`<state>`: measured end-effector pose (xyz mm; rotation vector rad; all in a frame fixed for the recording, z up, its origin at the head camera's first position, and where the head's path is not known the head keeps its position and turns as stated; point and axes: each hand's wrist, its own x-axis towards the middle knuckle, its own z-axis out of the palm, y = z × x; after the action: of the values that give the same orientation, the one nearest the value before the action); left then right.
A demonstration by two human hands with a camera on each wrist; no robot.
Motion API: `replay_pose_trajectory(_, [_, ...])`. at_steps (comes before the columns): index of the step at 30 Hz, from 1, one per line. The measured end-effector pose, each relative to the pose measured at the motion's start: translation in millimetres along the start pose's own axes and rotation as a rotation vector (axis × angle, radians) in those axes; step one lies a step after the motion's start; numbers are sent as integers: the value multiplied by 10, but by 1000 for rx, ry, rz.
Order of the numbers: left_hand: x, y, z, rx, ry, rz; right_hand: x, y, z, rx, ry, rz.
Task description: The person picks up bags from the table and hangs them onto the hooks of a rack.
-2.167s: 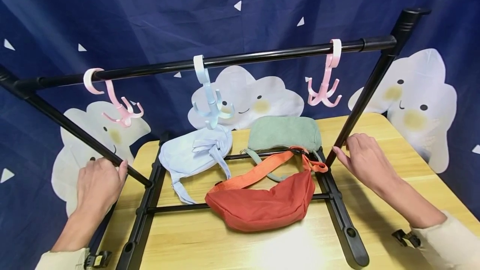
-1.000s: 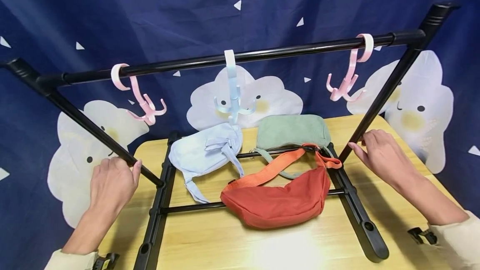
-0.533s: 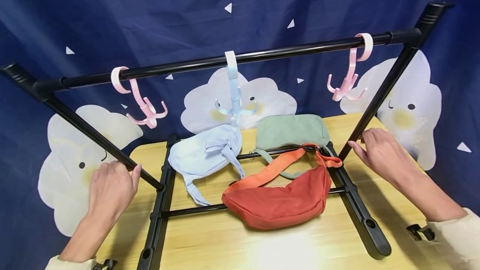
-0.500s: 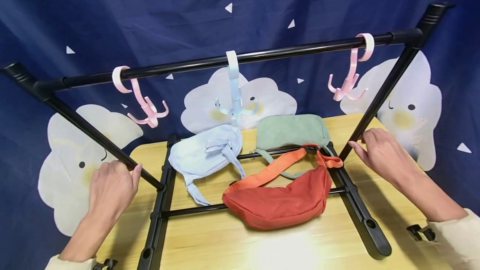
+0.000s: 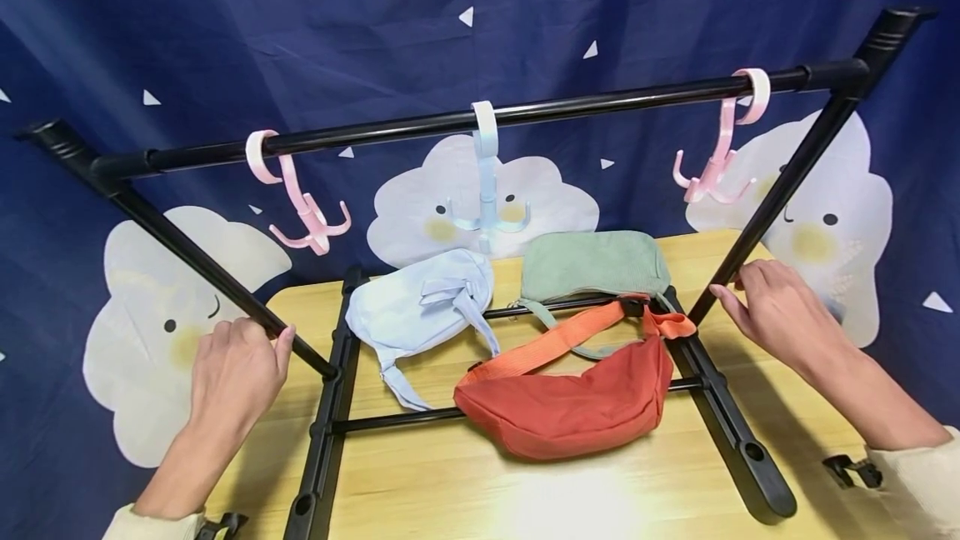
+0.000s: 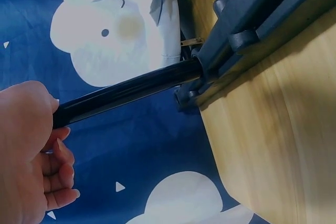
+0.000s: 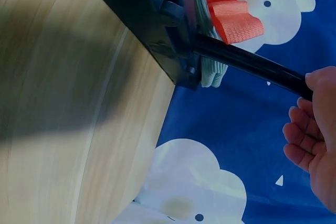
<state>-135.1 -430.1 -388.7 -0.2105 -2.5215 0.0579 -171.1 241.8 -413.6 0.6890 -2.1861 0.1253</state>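
Observation:
A black clothes rack (image 5: 570, 109) stands on the table, its top bar running between two slanted posts. My left hand (image 5: 236, 369) grips the left post (image 5: 187, 252) low down, and in the left wrist view the thumb and curled fingers close around the tube. The right post (image 5: 795, 169) is pinched near its foot by my right hand (image 5: 783, 315). Three branched hooks hang from the top bar: a pink hook (image 5: 307, 215), a blue hook (image 5: 487, 182) and another pink hook (image 5: 712, 169).
Across the rack's lower bars lie a light blue bag (image 5: 412, 307), a green pouch (image 5: 596, 263) and a red waist bag (image 5: 573, 407) with an orange strap (image 5: 555, 344). The wooden table (image 5: 420, 490) reaches to a dark blue cloud-print curtain (image 5: 337, 15).
The rack has shifted to the right along the table, with both hands on its posts and the bags and hooks moving along. The grips look the same.

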Motion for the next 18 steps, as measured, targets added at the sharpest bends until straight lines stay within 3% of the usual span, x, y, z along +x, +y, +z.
replay_pose_trajectory(9, [-3,-7,12,-6,-20,-9,1,-13,18,-7,23,3])
replay_pose_trajectory(18, [7,-14,31,-8,11,4,1,-38,-3,-8,-8,27])
